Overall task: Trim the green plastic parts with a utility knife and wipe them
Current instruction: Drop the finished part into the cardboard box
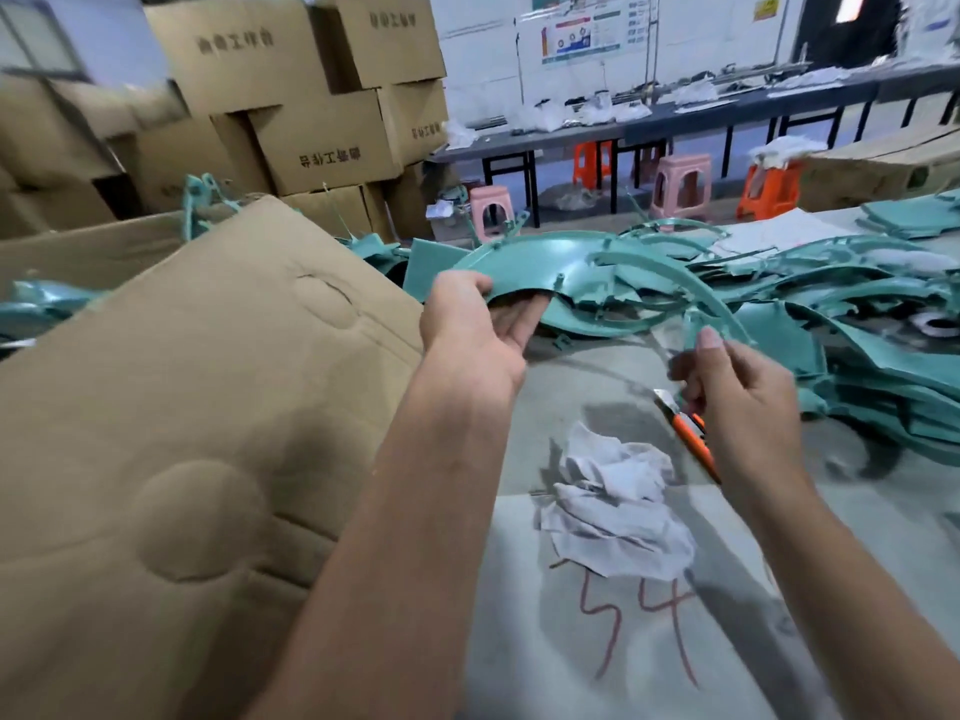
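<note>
My left hand (470,330) grips the near left edge of a curved green plastic part (524,265), thumb on top and fingers underneath. My right hand (737,392) holds an orange utility knife (693,433) whose blade tip points up and left. Its thumb and forefinger also pinch the thin green rim strip (691,298) that arcs from the part. A crumpled white rag (618,504) lies on the grey table cover below both hands.
A heap of green plastic parts (857,330) covers the right of the table (545,641). A large cardboard box flap (197,407) stands close on the left. Stacked cartons (291,96) rise behind, with stools (680,192) and a long bench (727,116) beyond.
</note>
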A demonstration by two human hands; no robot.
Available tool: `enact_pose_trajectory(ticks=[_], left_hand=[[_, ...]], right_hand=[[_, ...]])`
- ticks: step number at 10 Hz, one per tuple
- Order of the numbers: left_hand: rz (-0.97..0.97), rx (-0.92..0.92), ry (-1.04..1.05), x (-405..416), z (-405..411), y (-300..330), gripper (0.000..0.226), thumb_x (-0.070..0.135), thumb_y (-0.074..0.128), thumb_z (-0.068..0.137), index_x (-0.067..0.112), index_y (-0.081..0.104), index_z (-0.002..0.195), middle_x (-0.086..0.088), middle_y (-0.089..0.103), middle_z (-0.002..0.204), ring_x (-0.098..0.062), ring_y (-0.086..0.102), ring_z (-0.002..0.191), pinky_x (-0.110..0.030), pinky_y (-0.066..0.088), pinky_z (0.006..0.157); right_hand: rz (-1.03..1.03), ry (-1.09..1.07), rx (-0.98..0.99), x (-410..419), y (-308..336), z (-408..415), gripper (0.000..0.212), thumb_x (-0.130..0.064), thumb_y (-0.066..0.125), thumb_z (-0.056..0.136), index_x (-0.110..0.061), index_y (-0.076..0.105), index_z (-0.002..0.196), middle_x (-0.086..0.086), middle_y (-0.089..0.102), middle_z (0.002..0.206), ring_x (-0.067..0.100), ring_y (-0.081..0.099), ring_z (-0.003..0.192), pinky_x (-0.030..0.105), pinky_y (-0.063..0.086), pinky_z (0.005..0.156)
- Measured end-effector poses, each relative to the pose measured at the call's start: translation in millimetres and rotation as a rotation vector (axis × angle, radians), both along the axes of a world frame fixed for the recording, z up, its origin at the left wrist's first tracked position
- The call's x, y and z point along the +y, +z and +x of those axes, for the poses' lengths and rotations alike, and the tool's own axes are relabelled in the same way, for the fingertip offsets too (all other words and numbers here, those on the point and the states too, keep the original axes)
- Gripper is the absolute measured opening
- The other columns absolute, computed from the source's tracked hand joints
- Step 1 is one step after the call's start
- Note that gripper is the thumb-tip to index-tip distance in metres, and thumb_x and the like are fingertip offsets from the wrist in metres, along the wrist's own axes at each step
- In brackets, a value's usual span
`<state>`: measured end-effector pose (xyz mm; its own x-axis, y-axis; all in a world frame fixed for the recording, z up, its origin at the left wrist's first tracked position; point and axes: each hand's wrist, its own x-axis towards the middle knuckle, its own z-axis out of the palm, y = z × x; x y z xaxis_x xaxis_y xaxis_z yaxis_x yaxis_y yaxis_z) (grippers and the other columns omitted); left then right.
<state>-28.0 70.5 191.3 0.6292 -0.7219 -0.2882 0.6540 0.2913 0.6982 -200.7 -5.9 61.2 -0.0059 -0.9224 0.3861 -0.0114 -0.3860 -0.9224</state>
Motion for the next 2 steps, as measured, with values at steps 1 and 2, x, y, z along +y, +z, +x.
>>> enact_pose_trajectory(ticks=[1,2], left_hand=[[-0.107,-0.009,0.033,16.0,3.8,32.4,0.025,-0.009,0.047,0.091,-0.004,0.054,0.114,-0.03,0.066,0.106,-0.04,0.07,0.083,-0.044,0.063,0.064],[-0.333,0.026,0.2,40.3,16.5,64.9,0.022,-0.009,0.049,0.091,-0.005,0.058,0.11,-0.023,0.071,0.092,-0.027,0.069,0.061,-0.038,0.064,0.065]], right_hand=[[0.254,0.497,-0.246,10.6,45.0,38.5,0.051,-0.057,0.046,0.104,-0.013,0.067,0.118,0.01,0.078,0.101,0.022,0.07,0.072,0.031,0.056,0.055],[0.152,0.715,-0.271,31.2,95.4,90.4,0.055,-0.061,0.047,0.098,-0.019,0.059,0.132,0.006,0.076,0.118,0.021,0.075,0.087,0.032,0.059,0.058]])
